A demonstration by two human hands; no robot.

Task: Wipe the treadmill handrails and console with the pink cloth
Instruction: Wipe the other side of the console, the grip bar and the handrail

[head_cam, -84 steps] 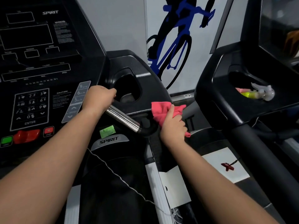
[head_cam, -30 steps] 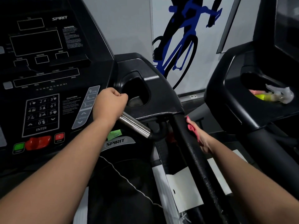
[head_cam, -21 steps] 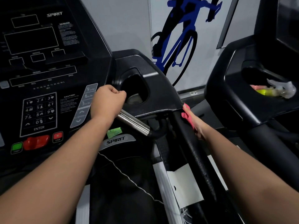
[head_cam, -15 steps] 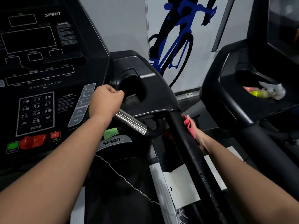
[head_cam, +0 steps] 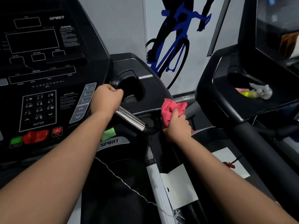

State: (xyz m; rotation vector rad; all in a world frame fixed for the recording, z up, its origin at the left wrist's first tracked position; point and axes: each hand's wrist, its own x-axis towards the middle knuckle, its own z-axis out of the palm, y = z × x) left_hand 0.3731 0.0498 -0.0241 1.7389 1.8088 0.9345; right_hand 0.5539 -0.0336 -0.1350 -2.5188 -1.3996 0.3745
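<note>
My right hand (head_cam: 177,126) grips the bunched pink cloth (head_cam: 171,109) and presses it on the top end of the black right handrail, just below the console's right wing (head_cam: 153,88). My left hand (head_cam: 106,98) is closed around the chrome pulse grip bar (head_cam: 131,120), which runs down to the right toward a black elbow. The dark console (head_cam: 43,65) with keypad and display outlines fills the upper left. The handrail itself is hidden under my right hand and forearm.
A cup holder recess (head_cam: 131,91) sits beside my left hand. A second treadmill (head_cam: 229,97) stands to the right, its tray holding a spray bottle (head_cam: 257,92). White paper sheets (head_cam: 179,186) lie on the floor between the machines. A thin cord (head_cam: 126,183) hangs over the belt.
My right hand moved from the outer side of the handrail up onto its top end, bringing the pink cloth into full view. My left hand stayed on the chrome bar.
</note>
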